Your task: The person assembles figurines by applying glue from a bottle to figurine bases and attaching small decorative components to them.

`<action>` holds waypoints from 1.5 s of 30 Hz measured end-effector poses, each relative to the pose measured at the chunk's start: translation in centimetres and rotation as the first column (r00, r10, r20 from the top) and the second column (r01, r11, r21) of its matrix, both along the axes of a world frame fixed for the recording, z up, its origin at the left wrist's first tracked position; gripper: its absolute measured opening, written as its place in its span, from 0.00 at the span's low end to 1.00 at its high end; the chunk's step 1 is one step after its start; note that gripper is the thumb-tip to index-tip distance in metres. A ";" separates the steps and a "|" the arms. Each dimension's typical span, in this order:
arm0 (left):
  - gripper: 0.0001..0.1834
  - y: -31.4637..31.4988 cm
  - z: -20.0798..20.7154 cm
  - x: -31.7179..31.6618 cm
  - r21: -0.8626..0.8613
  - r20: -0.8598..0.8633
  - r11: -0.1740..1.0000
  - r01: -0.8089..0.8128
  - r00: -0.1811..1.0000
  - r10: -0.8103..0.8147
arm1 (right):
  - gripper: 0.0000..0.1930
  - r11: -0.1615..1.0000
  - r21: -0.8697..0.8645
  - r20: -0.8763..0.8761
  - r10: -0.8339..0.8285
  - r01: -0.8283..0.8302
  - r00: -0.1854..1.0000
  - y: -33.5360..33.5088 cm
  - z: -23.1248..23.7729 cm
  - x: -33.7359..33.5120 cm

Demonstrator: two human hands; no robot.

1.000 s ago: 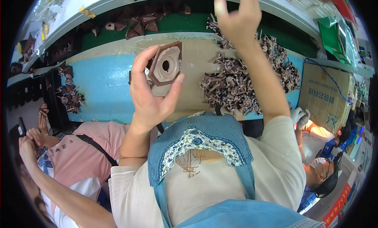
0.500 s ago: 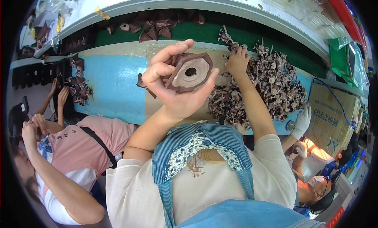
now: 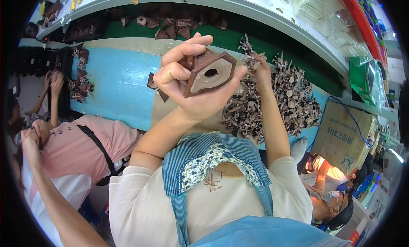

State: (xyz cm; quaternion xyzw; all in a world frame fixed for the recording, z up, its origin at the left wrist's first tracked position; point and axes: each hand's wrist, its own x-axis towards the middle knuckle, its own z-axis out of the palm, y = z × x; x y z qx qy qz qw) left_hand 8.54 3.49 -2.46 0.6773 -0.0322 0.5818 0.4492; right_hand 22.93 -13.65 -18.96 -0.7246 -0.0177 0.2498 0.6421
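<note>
My left hand (image 3: 189,91) is raised over the bench with a brown angular base piece (image 3: 210,72) gripped between thumb and fingers. A pale inner face with a round dark hole is turned up toward me. At the back edge of a big heap of small brown, white and black parts (image 3: 294,93) is my right hand (image 3: 263,74). Its fingertips are pinched together; a small pale-and-dark bit shows at them, too small to name. Several brown angular pieces (image 3: 184,29) lie on the green strip behind, and others (image 3: 157,87) lie beside my left wrist.
A blue mat (image 3: 119,78) covers the bench, with small parts (image 3: 82,78) at its left end. Above the far side runs a white shelf edge (image 3: 221,0). A cardboard box (image 3: 343,132) stands at the right. Co-workers sit to the left and right.
My right hand has lifted and drawn its fingers together at the heap's back edge. My left hand still holds the base piece, turned slightly. The whole view has shifted a little.
</note>
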 end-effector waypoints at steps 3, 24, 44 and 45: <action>0.44 0.0 0.3 0.0 0.013 0.063 1.000 -0.010 0.998 0.009 | 0.15 0.815 0.549 -0.414 0.072 0.185 0.907 0.5 7.3 -3.4; 0.39 -3.6 2.0 -5.0 -0.304 -0.265 0.890 0.339 0.868 -0.421 | 0.16 0.799 0.543 0.160 0.207 -0.261 0.965 -4.0 22.5 -11.2; 0.28 -6.5 -0.2 -5.9 -0.049 -0.437 0.979 0.199 0.877 -0.200 | 0.16 0.917 -0.392 0.809 0.381 -0.072 0.447 -0.5 23.5 -15.8; 0.28 -6.3 -0.2 -5.9 -0.054 -0.440 0.978 0.200 0.875 -0.203 | 0.16 0.915 -0.397 0.806 0.385 -0.072 0.450 -0.6 23.5 -15.8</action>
